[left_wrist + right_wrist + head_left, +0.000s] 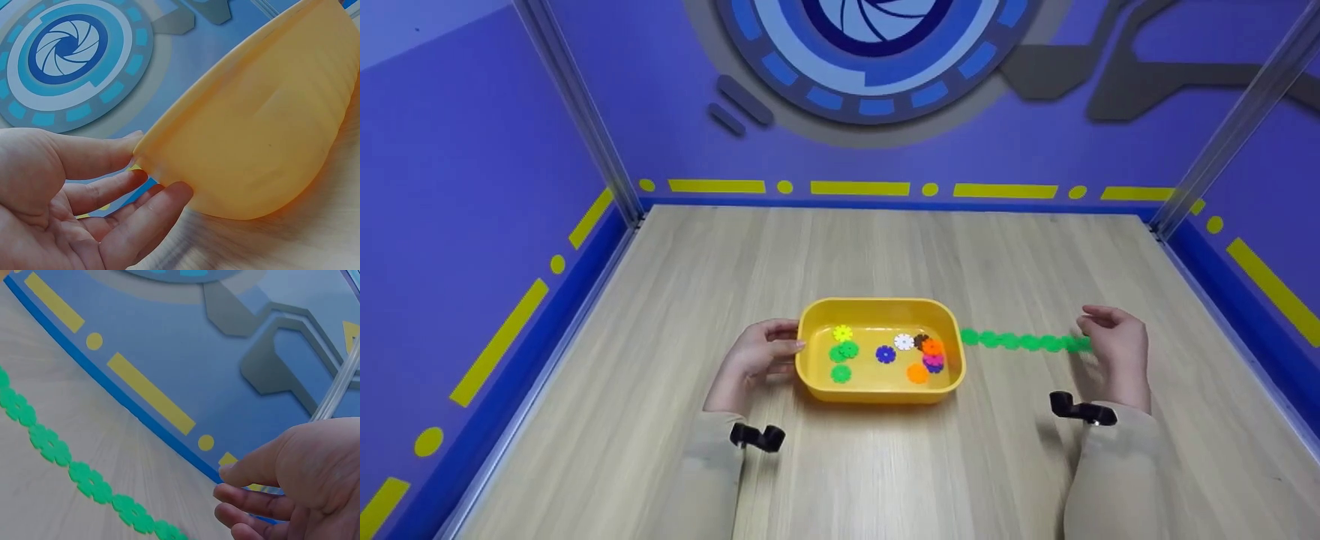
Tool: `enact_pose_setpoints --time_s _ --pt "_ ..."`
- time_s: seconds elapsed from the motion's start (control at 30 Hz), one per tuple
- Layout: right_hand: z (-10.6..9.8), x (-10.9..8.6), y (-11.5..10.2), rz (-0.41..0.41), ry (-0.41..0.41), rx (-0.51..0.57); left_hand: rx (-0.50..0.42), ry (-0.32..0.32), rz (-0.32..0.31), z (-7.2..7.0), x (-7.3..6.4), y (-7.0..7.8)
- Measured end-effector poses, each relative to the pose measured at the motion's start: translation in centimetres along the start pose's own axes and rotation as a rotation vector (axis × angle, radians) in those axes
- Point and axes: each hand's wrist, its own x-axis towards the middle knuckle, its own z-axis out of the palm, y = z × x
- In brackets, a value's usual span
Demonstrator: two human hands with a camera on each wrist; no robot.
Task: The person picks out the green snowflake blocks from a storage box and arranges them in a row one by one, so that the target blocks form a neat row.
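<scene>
A yellow plastic basin [881,396] sits in the middle of the table with several small snowflake discs inside. My left hand [754,352] grips its left end. In the left wrist view the hand [90,197] has one fingertip up at the rim and others against the basin's outer wall [253,140]. A chain of linked green discs [1011,341] stretches over the table from the basin's right side to my right hand [1121,352]. The right wrist view has the right hand [304,484] loosely bent beside the green chain [90,482], nothing between its fingers. The chain's right end is hidden.
Inside the basin, green discs [841,373] and a yellow disc [842,332] lie left, a blue disc [885,354] centrally, and white [904,342], orange [917,373] and other discs right. Blue panels [840,161] enclose the wooden table [720,255] at the back and sides.
</scene>
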Motion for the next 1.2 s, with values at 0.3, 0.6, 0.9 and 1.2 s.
enact_pose_setpoints --time_s 0.3,0.6,0.9,1.2 --pt "1.2 -0.5 -2.1 -0.09 -0.077 -0.003 0.004 -0.009 0.001 0.0 0.2 0.0" --pt "3.4 -1.6 -4.7 -0.198 -0.166 0.003 0.01 -0.009 0.013 0.0 0.2 0.0" --pt "5.5 -2.7 -7.0 -0.266 -0.238 -0.006 -0.005 -0.003 0.014 -0.1 0.3 -0.2" --pt "7.9 -3.8 -8.9 -0.275 -0.324 0.019 -0.007 -0.026 0.03 -0.1 0.2 -0.2"
